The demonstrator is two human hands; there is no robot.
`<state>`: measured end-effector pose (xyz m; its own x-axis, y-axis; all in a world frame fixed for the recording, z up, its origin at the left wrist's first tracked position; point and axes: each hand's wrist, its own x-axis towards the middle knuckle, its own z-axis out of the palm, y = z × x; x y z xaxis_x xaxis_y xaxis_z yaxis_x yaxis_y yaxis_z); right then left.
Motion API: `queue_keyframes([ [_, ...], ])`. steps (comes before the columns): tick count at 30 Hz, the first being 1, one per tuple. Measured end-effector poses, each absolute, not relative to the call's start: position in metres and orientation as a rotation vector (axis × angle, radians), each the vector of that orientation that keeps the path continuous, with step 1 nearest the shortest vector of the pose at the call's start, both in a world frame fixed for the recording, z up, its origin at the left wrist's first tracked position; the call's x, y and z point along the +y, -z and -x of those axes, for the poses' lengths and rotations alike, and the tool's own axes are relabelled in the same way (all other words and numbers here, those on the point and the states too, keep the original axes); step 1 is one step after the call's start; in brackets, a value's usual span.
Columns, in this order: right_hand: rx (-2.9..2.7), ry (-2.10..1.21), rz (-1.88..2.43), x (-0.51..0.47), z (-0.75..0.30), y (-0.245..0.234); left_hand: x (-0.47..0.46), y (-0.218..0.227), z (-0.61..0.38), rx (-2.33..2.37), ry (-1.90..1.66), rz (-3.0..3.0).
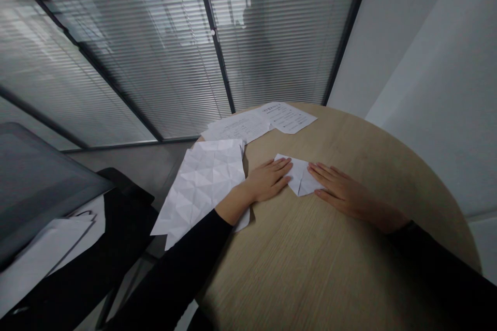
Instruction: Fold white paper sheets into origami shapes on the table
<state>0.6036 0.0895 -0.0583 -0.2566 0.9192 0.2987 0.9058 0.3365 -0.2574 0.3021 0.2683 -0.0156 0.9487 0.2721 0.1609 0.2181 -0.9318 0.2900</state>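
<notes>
Small paper point(300, 177), seemingly part-folded: pinned to table point(310, 253) under left hand point(267, 180) and right hand point(338, 190), both grips flat and wide; creased sheet point(202, 186) outside left grip.

Dim, cool light; ceiling glare on glass; edges bowed.

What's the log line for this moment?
left hand: flat on folded paper | right hand: flat on folded paper | creased sheet: beside left hand

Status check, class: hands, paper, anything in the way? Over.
Left hand and right hand open, flat on folded paper, one each side. Paper lies on table. Creased sheet under left wrist; printed sheets farther back, apart.
</notes>
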Motion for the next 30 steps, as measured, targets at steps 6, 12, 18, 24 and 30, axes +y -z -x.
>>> queue_keyframes([
  [6,-2.127,0.007,1.686,0.077,-0.63,0.067,0.276,0.016,-0.305,0.466,-0.447,-2.85],
  [12,-1.997,0.033,1.67,0.085,-0.628,0.062,0.274,0.013,-0.306,0.601,-0.612,-2.791],
  [18,-1.896,0.072,1.624,0.099,-0.625,0.054,0.27,0.004,-0.307,0.549,-0.625,-2.819],
  [24,-1.861,0.104,1.625,0.114,-0.62,0.048,0.257,-0.003,-0.306,0.341,-0.543,-2.795],
  [30,-1.714,-0.163,1.682,0.118,-0.611,0.041,0.253,-0.003,-0.305,0.439,-0.538,-2.892],
])
